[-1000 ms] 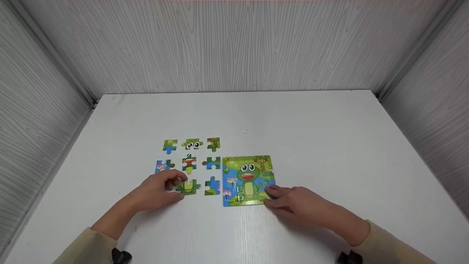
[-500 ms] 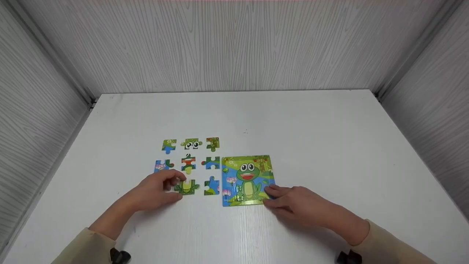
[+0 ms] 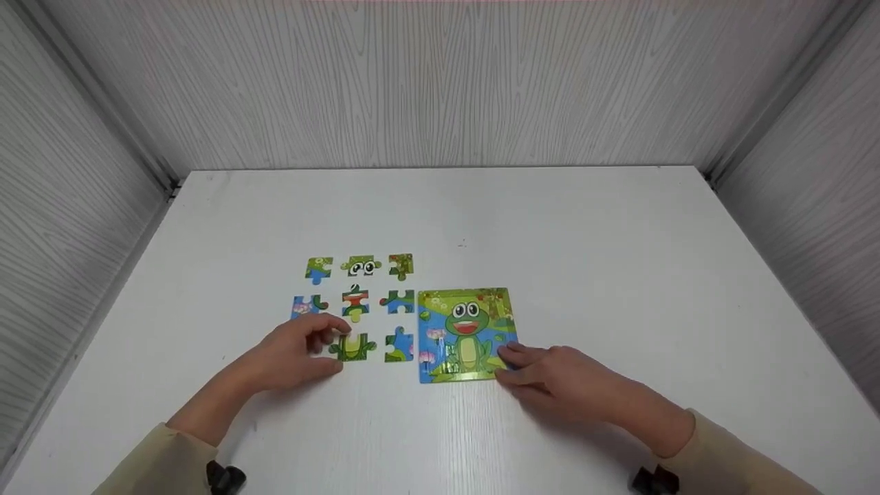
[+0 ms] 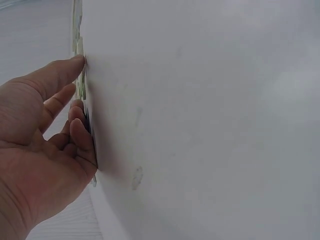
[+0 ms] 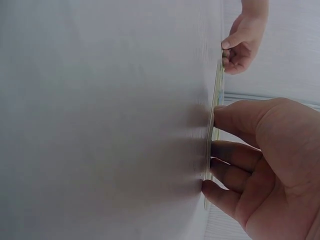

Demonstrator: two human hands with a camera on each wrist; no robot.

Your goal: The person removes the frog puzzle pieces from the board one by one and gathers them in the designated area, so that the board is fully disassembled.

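In the head view my left hand (image 3: 295, 352) lies at the left side of a puzzle piece with the frog's belly and feet (image 3: 353, 347). Its index fingertip is at the piece's upper edge and its thumb at the lower left; the other fingers are curled under. My right hand (image 3: 567, 381) holds the lower right corner of a square frog puzzle board (image 3: 467, 333), fingertips at its edge. In the right wrist view the thumb (image 5: 240, 117) and fingers meet the board's thin edge, seen side-on. Left of the board, loose puzzle pieces lie in three spaced rows.
Above the belly piece lie a mouth piece (image 3: 355, 302) and an eyes piece (image 3: 361, 266). A blue and green piece (image 3: 399, 345) sits between the belly piece and the board. The white table (image 3: 619, 240) ends at a grey wood-grain panel (image 3: 440, 89).
The camera view has shifted slightly. Both hands, the board and the pieces keep the same places relative to each other.
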